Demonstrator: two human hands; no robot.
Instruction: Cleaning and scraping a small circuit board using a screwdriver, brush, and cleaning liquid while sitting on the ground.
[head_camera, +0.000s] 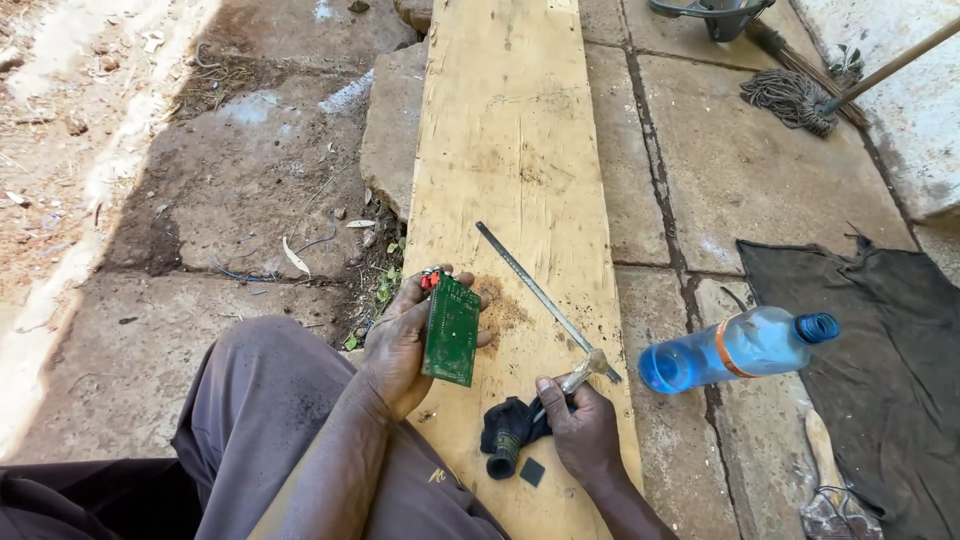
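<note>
The left hand (400, 345) kept a closed grip on a green circuit board (451, 330), held upright; the right hand (582, 430) clamped a thin metal tool (578, 377). Beyond, a metal strip (540, 295) lay on the plank (510, 130), a blue bottle (735, 350) beside.

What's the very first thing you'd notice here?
The green circuit board stands out, held upright in the left hand over a long wooden plank. The right hand grips a thin metal tool beside it. To the right, a blue plastic bottle lies on the stone paving.
</note>
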